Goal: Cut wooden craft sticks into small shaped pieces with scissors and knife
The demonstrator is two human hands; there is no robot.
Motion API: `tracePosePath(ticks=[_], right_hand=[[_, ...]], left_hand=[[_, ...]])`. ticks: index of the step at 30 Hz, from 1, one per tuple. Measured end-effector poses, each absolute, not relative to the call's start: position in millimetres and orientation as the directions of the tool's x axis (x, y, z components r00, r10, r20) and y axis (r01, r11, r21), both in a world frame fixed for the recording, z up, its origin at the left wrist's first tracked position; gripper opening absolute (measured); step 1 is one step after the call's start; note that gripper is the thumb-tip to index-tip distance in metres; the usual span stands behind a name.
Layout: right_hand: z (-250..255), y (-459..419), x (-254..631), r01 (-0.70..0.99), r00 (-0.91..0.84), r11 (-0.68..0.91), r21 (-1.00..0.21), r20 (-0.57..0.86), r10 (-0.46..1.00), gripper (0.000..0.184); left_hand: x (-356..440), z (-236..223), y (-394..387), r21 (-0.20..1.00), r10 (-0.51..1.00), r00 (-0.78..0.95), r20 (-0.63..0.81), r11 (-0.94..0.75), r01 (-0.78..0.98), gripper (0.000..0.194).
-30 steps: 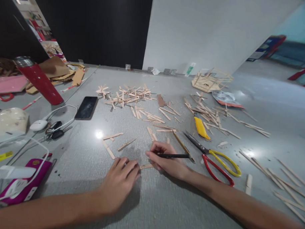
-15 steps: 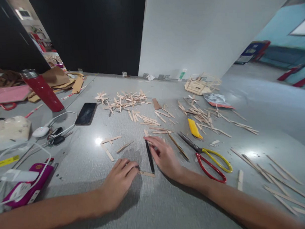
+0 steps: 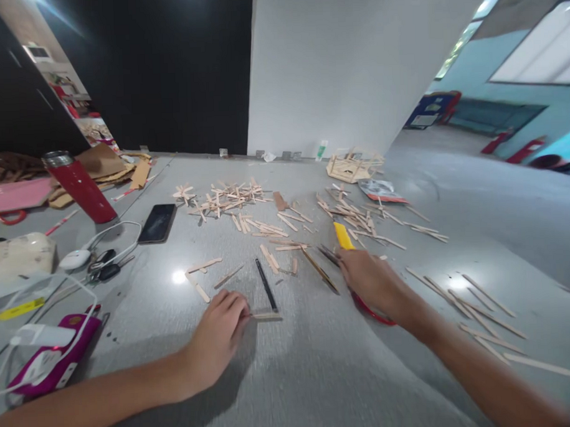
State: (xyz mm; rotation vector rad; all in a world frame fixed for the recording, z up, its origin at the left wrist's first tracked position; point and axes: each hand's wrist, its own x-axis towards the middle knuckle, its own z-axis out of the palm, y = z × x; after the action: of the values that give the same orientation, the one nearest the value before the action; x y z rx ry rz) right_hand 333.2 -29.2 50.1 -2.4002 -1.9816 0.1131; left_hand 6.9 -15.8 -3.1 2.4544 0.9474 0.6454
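Observation:
My left hand (image 3: 226,321) rests on the table, its fingers closed on the left end of a small wooden craft stick (image 3: 266,316). Just beyond that stick's right end lies a black pen (image 3: 266,284). My right hand (image 3: 374,280) reaches over the scissors (image 3: 370,311), whose red handle loop and blade tips show around it. The fingers close on the near end of a yellow utility knife (image 3: 343,235); fingertips are partly hidden. Between the hands is a narrow brown pointed strip (image 3: 321,271), with short stick pieces (image 3: 269,259) nearby.
Heaps of craft sticks (image 3: 233,198) spread across the back, with longer strips (image 3: 470,306) at right. A small stick frame (image 3: 353,167) stands behind. On the left are a phone (image 3: 157,224), a red flask (image 3: 85,189), keys (image 3: 107,266) and a purple power strip (image 3: 54,355) with cables.
My right hand has left the pen and moved right, onto the scissors and yellow knife. The pen now lies free. My left hand stays on the small stick. The view has shifted slightly.

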Motion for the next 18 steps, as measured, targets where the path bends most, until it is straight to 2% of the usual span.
tracePosePath(ticks=[3, 6, 8, 10, 15, 18], right_hand=[[40.1, -40.9, 353.1, 0.964, 0.266, -0.267, -0.013, -0.039, 0.963, 0.024], [31.1, -50.3, 365.0, 0.954, 0.299, -0.299, -0.002, -0.004, 0.954, 0.018], [26.9, -56.4, 371.7, 0.949, 0.316, -0.316, 0.003, 0.006, 0.949, 0.015], [22.6, -61.8, 377.9, 0.951, 0.308, -0.308, 0.003, -0.009, 0.951, 0.011], [8.7, -67.8, 387.4, 0.963, 0.262, -0.263, -0.055, -0.021, 0.965, 0.018], [6.1, -68.2, 392.4, 0.962, 0.256, -0.251, -0.111, 0.037, 0.966, 0.017]], left_hand=[[5.8, 4.4, -17.0, 0.642, 0.759, 0.605, 0.242, -0.593, 0.486, 0.016], [5.4, 21.9, -17.6, 0.834, 0.797, 0.602, 0.048, -0.363, 0.415, 0.017], [5.5, 38.8, -17.0, 0.931, 0.779, 0.618, -0.102, -0.143, 0.335, 0.020], [5.6, 55.7, -16.0, 0.952, 0.776, 0.610, -0.160, -0.042, 0.303, 0.024], [4.4, 79.3, -14.3, 0.971, 0.780, 0.612, -0.127, -0.028, 0.238, 0.030], [3.7, 84.6, -15.4, 0.980, 0.780, 0.615, -0.114, -0.014, 0.198, 0.029]])
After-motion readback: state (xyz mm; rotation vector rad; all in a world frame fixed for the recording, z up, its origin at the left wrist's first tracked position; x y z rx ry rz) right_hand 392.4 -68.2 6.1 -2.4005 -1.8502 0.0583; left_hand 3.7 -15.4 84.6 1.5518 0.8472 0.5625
